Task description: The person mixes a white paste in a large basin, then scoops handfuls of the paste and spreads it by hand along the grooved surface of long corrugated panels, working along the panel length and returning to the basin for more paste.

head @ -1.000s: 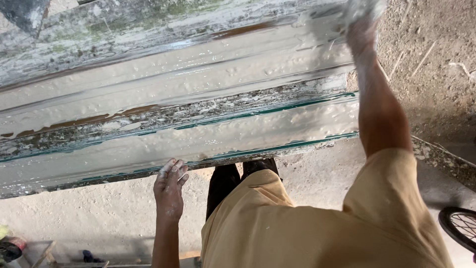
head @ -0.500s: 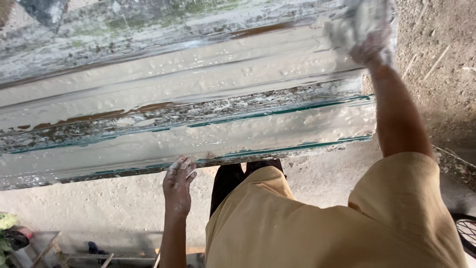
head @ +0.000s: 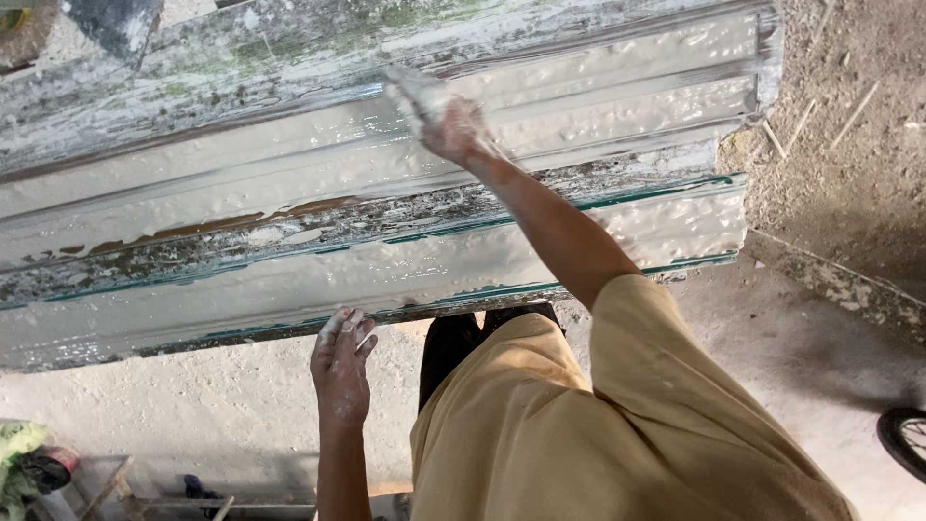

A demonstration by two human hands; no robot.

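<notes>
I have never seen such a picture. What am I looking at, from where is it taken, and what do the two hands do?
The camera sits on a person's head and looks down, so you see their own arms and tan shirt. There is no machine, only bare hands. In front lies a long ridged panel, old and peeling, covered with wet whitish coating. The right hand reaches out over it and holds a pale wet thing, perhaps a cloth; it is too blurred to be sure. The left hand, smeared white, rests open at the panel's near edge. Below is a dusty concrete floor, and part of a black wheel shows at the right.
</notes>
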